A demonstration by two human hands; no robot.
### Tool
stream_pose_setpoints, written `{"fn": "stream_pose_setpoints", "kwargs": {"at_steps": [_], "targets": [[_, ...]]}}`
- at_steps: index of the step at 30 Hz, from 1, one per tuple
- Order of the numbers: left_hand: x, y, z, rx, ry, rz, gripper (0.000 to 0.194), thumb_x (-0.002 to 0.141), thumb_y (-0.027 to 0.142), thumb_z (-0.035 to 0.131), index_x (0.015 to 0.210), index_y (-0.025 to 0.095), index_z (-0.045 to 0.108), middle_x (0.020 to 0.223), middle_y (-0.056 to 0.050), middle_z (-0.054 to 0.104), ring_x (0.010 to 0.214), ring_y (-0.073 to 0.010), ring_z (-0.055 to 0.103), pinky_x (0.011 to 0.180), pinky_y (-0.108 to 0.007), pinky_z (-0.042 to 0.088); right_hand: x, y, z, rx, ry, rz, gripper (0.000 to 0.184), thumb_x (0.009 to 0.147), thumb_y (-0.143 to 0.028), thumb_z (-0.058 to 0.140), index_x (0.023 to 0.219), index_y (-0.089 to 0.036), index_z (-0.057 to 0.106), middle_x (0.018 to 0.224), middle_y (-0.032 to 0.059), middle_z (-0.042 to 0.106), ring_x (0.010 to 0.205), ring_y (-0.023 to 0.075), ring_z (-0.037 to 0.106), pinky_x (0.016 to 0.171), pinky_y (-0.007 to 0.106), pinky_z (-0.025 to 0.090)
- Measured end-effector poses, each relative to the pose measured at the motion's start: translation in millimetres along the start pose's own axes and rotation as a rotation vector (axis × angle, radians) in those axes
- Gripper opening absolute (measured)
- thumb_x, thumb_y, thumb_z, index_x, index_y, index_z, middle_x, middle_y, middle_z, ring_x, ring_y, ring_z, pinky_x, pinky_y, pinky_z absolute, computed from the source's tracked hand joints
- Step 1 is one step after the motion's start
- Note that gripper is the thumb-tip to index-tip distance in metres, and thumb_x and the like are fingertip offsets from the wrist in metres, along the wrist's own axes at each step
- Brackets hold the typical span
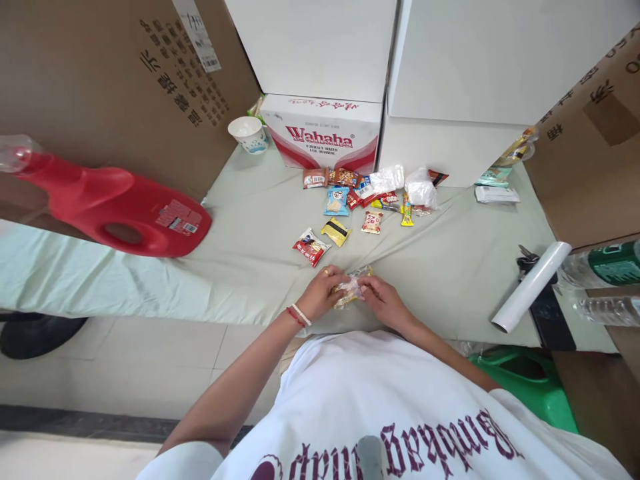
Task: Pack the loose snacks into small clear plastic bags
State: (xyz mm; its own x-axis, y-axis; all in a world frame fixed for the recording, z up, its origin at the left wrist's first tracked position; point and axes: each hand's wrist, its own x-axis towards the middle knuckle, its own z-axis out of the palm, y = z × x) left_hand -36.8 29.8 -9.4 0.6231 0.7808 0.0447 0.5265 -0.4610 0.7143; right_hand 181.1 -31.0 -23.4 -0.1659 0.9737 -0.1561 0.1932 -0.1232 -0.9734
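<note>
At the front edge of the cloth-covered table, a crinkled clear plastic packet with yellowish edges lies between my hands. My left hand has its fingers closed on the packet's left side. The right side is pinched by my right hand. What the packet contains cannot be made out. Just beyond my hands lie a red and white snack packet and a yellow packet with a dark band. A small cream and red packet and a light blue packet are farther back.
Several more snacks and a crumpled white plastic bag lie against the Wahaba-like printed carton. A paper cup and a red jug stand left. On the right are a white roll, keys, and plastic bottles.
</note>
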Motion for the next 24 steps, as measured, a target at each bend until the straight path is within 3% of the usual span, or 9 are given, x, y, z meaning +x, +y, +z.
{"fn": "stream_pose_setpoints", "kwargs": {"at_steps": [2,4,9,11,13,15,17,21,24], "targets": [[6.8,-0.3,4.4,0.052,0.016,0.0,0.019,0.091,0.023,0.057,0.097,0.019,0.074,0.091,-0.008,0.064,0.094,-0.0229,0.058,0.087,-0.037,0.049,0.8,-1.9,0.3,-0.025,-0.005,0.006,0.03,0.098,-0.043,0.051,0.114,-0.023,0.066,0.111,0.0071,0.067,0.093,0.0191,0.067,0.086,0.038,0.06],[13.2,2.2,8.1,0.077,0.016,-0.013,0.021,0.095,0.025,0.054,0.092,0.021,0.075,0.085,-0.007,0.064,0.094,-0.0226,0.057,0.088,-0.037,0.048,1.1,-4.9,-0.1,-0.037,-0.003,0.012,0.028,0.097,-0.04,0.053,0.116,-0.023,0.063,0.111,0.007,0.067,0.093,0.0186,0.067,0.086,0.038,0.06],[19.3,11.6,13.0,0.202,0.101,-0.287,0.021,0.09,0.03,0.063,0.106,0.018,0.069,0.108,-0.012,0.063,0.101,-0.0257,0.058,0.088,-0.037,0.048,4.8,-15.4,-1.3,-0.1,0.022,0.011,0.054,0.088,-0.029,0.061,0.14,-0.021,0.048,0.111,0.0077,0.067,0.093,0.019,0.066,0.086,0.038,0.058],[21.6,14.4,11.7,0.25,0.051,-0.418,0.033,0.089,0.034,0.064,0.116,0.016,0.064,0.108,-0.013,0.064,0.095,-0.0263,0.061,0.081,-0.036,0.047,8.1,-19.3,-1.7,-0.163,0.027,0.016,0.055,0.09,-0.027,0.059,0.143,-0.021,0.046,0.111,0.0084,0.067,0.091,0.0191,0.065,0.086,0.038,0.057],[25.3,17.3,8.2,0.273,-0.063,-0.482,0.03,0.091,0.037,0.063,0.113,0.016,0.064,0.102,-0.012,0.067,0.09,-0.0257,0.063,0.075,-0.033,0.045,11.0,-22.3,-1.9,-0.247,0.02,0.013,0.05,0.092,-0.026,0.057,0.141,-0.021,0.051,0.108,0.0087,0.067,0.089,0.0197,0.065,0.086,0.039,0.056],[28.9,21.8,4.1,0.264,-0.137,-0.462,0.02,0.092,0.036,0.061,0.1,0.018,0.066,0.098,-0.011,0.069,0.09,-0.0256,0.064,0.073,-0.032,0.043,11.6,-24.2,-1.4,-0.319,0.004,0.002,0.041,0.094,-0.029,0.056,0.133,-0.02,0.057,0.103,0.0088,0.067,0.088,0.0207,0.064,0.086,0.039,0.055],[30.4,30.3,2.1,0.26,-0.129,-0.427,0.015,0.094,0.032,0.058,0.094,0.019,0.065,0.096,-0.01,0.069,0.091,-0.025,0.064,0.073,-0.031,0.042,8.4,-25.4,-0.5,-0.292,0.009,0.007,0.036,0.096,-0.036,0.056,0.128,-0.02,0.06,0.104,0.0091,0.065,0.089,0.0213,0.064,0.086,0.04,0.055],[24.1,61.5,10.3,0.372,-0.034,-0.284,0.016,0.098,0.028,0.05,0.097,0.018,0.063,0.097,-0.011,0.067,0.09,-0.0254,0.063,0.075,-0.034,0.041,-8.5,-30.3,-2.8,0.126,0.08,0.104,0.042,0.096,-0.055,0.055,0.125,-0.025,0.053,0.106,0.0069,0.064,0.092,0.0206,0.067,0.08,0.038,0.059],[18.0,86.5,24.6,0.459,-0.06,0.001,0.021,0.101,0.022,0.045,0.098,0.018,0.065,0.092,-0.011,0.067,0.089,-0.0262,0.063,0.079,-0.038,0.04,-25.0,-35.0,-10.2,0.453,0.203,0.198,0.041,0.091,-0.064,0.059,0.109,-0.027,0.049,0.098,0.0031,0.067,0.085,0.0198,0.068,0.071,0.035,0.059]]}}
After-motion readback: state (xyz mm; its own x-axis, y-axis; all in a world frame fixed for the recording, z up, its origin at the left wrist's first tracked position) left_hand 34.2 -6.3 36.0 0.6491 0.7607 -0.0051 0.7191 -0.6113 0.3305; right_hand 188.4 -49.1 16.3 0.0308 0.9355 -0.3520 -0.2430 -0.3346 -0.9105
